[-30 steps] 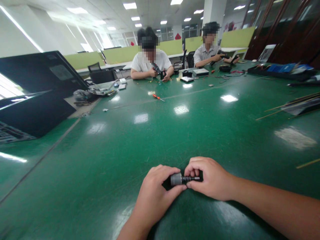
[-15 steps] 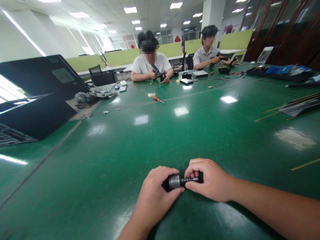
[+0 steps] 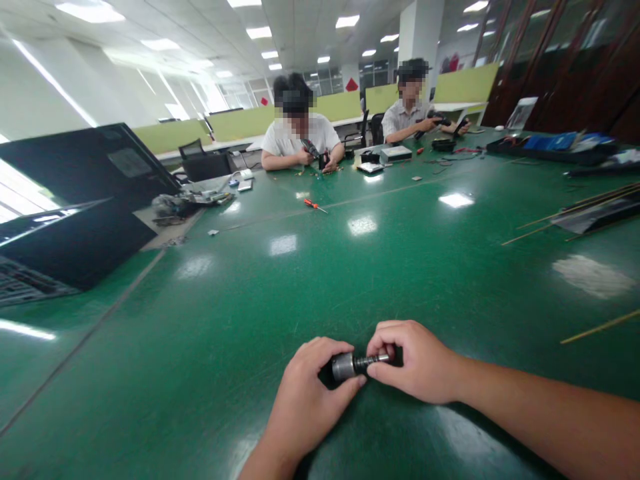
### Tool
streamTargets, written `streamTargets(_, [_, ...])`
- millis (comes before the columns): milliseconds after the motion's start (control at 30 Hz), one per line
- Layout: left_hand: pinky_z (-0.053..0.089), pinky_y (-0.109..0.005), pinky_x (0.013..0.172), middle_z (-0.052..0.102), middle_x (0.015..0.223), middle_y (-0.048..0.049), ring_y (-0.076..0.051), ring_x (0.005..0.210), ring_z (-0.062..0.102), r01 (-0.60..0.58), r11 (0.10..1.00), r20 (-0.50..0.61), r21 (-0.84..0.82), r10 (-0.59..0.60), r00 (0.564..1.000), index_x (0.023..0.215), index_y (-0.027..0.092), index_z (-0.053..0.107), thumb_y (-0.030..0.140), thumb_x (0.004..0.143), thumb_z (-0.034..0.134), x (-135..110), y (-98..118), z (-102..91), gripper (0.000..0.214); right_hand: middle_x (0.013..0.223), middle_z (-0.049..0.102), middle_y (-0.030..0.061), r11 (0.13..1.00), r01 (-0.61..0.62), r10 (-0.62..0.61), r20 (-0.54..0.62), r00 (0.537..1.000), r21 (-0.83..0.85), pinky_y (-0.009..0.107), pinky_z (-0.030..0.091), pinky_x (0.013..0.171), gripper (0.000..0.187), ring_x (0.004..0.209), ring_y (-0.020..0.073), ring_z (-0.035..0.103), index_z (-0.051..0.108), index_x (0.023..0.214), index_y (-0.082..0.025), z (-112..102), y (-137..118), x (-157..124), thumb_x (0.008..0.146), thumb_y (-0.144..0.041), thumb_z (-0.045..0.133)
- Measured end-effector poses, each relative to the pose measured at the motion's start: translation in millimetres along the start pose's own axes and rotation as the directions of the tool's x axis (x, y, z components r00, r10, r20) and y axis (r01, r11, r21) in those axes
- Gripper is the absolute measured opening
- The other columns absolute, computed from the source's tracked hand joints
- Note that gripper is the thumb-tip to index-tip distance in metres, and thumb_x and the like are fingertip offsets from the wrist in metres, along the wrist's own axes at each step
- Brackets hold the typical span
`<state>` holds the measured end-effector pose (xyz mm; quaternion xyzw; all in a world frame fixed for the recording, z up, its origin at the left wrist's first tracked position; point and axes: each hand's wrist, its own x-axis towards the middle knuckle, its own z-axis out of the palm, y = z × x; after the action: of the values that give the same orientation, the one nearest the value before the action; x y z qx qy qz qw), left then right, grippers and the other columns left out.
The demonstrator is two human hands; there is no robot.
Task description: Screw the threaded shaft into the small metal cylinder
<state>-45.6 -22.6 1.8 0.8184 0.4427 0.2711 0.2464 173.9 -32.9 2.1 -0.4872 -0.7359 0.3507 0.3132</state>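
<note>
Close in front of me, a grey metal cylinder (image 3: 344, 367) lies on its side, and a thin ringed shaft (image 3: 363, 363) sticks out of its right end. My left hand (image 3: 313, 387) curves around the cylinder, thumb at the near side and fingers at the far side. At the shaft, my right hand (image 3: 415, 360) has its thumb and bent fingers closed around the outer end. The shaft's pale tip (image 3: 382, 357) shows between those fingers. What the part belongs to, I cannot tell.
The green table (image 3: 225, 300) spreads ahead. An orange-handled screwdriver (image 3: 314, 205) lies farther off. A large dark casing (image 3: 80, 207) stands on the left. Thin rods (image 3: 575, 210) and a black tray of tools (image 3: 550, 147) are on the right. Two people sit opposite, each holding a tool.
The camera view has tilted up slightly, so the far scene sits a little lower. Both hands keep their grip, and the shaft's outer end has shifted slightly left in view.
</note>
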Motion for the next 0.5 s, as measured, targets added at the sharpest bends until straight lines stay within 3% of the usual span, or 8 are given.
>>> streamTargets(167, [0.051, -0.04, 0.086, 0.07, 0.103, -0.0021, -0.024, 0.095, 0.066, -0.006, 1.0, -0.006, 0.0, 0.006, 1.0, 0.111, 0.027, 0.065, 0.02, 0.078, 0.076, 1.2, -1.2, -1.1, 0.036, 0.07, 0.06, -0.0031, 1.0, -0.001, 0.001, -0.004, 1.0, 0.028, 0.024, 0.039, 0.06, 0.006, 0.064, 0.0114, 0.055, 0.07, 0.08, -0.018, 0.7, -0.2, 0.5, 0.076, -0.023, 0.071])
streamTargets(500, [0.05, -0.033, 0.081, 0.068, 0.095, -0.0012, -0.019, 0.089, 0.065, -0.027, 0.999, -0.016, -0.045, 0.026, 1.0, 0.101, 0.025, 0.066, 0.014, 0.08, 0.071, 1.9, 5.1, -3.9, 0.024, 0.068, 0.056, -0.0031, 0.993, -0.01, 0.013, -0.018, 1.0, 0.119, 0.024, 0.039, 0.06, 0.007, 0.062, 0.0115, 0.052, 0.064, 0.073, -0.017, 0.7, 0.2, 0.7, 0.075, -0.021, 0.07])
